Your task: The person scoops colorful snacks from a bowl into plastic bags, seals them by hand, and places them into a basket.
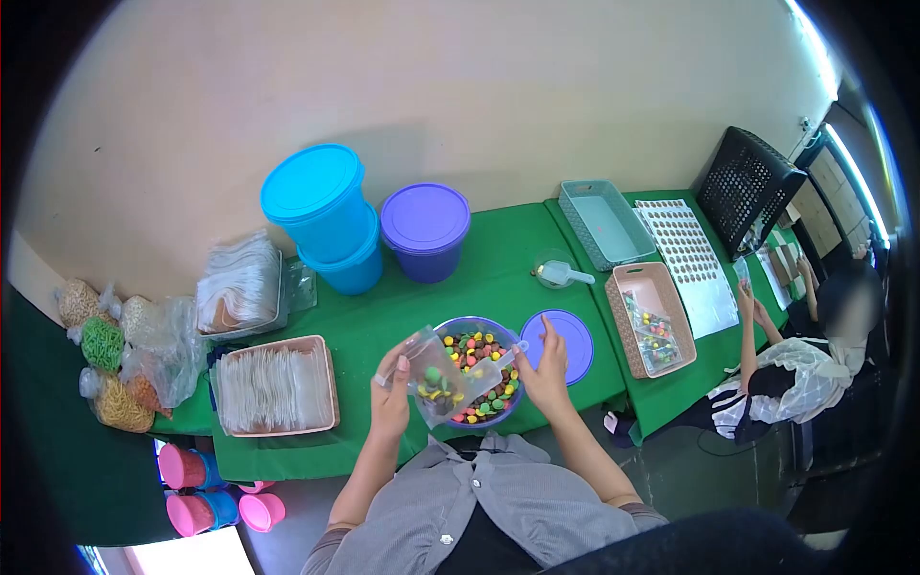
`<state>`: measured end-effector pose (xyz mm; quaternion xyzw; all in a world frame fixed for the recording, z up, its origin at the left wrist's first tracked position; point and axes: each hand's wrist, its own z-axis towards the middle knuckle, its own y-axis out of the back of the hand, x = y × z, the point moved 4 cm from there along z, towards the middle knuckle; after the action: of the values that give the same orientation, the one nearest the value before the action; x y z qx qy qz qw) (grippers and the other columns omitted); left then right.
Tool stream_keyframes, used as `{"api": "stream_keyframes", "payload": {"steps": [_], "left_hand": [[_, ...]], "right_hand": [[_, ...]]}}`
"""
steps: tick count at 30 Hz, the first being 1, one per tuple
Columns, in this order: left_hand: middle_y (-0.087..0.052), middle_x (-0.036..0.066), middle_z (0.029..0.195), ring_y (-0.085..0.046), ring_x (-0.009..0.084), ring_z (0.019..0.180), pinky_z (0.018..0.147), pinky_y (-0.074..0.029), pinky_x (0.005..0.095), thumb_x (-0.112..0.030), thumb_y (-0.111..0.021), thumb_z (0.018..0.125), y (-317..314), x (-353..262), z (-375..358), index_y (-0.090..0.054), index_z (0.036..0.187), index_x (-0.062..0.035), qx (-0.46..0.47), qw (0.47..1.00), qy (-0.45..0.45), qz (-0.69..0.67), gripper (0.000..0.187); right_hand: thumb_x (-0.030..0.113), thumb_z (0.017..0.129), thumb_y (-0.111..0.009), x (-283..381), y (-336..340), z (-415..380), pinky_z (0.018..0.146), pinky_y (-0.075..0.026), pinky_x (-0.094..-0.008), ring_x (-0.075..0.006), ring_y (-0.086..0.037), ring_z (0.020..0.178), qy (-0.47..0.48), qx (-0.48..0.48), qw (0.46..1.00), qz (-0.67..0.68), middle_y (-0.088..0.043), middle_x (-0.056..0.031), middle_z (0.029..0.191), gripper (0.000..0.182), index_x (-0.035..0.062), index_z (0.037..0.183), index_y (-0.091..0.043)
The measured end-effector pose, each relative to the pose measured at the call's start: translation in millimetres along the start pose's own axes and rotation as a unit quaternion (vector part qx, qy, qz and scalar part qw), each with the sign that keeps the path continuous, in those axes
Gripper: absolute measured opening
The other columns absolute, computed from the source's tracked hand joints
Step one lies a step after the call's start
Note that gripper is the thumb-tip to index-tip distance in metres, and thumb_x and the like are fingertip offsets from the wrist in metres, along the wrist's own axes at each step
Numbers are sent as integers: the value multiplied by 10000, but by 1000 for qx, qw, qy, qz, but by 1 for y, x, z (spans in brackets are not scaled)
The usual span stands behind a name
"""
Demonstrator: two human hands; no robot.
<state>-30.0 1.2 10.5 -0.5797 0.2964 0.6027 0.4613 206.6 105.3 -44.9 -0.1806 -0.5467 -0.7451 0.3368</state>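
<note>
A clear plastic pouch with green, yellow and brown candies inside is held by my left hand, tilted over the near left edge of the purple tub. My right hand grips the handle of a translucent scoop, its index finger raised. The scoop's mouth points into the pouch's opening. Below both hands, the round purple tub is filled with colourful button-like candies. Beside it on the right lies a purple lid.
Pink baskets hold flat pouches on the left and filled pouches on the right. Blue tubs and a lidded purple tub stand behind. A small scoop, teal basket and sticker sheet lie farther right. Another person sits at right.
</note>
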Motion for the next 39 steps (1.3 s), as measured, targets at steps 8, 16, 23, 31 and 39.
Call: {"api": "stream_keyframes", "payload": {"steps": [8, 16, 23, 31, 39], "left_hand": [[-653, 23, 851, -604, 87, 735, 673, -493, 233, -158, -701, 872, -31, 31, -20, -670, 1003, 4, 26, 998, 62, -3, 211], [-641, 26, 835, -558, 68, 741, 661, -445, 221, -137, -697, 878, -38, 47, -41, -619, 890, -19, -9, 999, 53, 8, 142], [-634, 24, 831, -564, 84, 763, 696, -457, 237, -209, -600, 949, -36, 54, -47, -621, 914, -10, -39, 998, -26, 38, 203], [-658, 119, 984, -591, 205, 949, 882, -443, 332, -297, -473, 1003, 8, 53, -17, -632, 1043, 17, -41, 993, -59, 94, 354], [-517, 224, 1167, -489, 377, 1113, 977, -371, 451, -120, -598, 839, 228, 124, -17, -557, 1135, 10, -297, 767, -118, 556, 326]], "right_hand": [[222, 892, -655, 55, -7, -28, 858, -452, -325, -177, -562, 1010, 30, 228, 851, 473, -557, -100, 1136, 367, 14, 1184, -575], [129, 890, -662, 61, -15, -42, 817, -462, -264, -111, -600, 872, -54, 148, 822, 548, -657, -37, 922, 159, -16, 955, -671], [164, 930, -602, 50, -10, -46, 817, -439, -260, -115, -577, 879, -36, 199, 835, 511, -624, -51, 898, 207, -19, 990, -678], [156, 923, -578, -77, 36, -3, 840, -472, -321, -171, -606, 885, -137, -29, 849, 510, -666, -67, 941, 172, 22, 970, -677], [243, 1004, -410, -360, 44, -5, 817, -535, -349, -297, -656, 920, -421, -342, 664, 515, -622, -188, 1113, 396, -14, 1302, -447]]}}
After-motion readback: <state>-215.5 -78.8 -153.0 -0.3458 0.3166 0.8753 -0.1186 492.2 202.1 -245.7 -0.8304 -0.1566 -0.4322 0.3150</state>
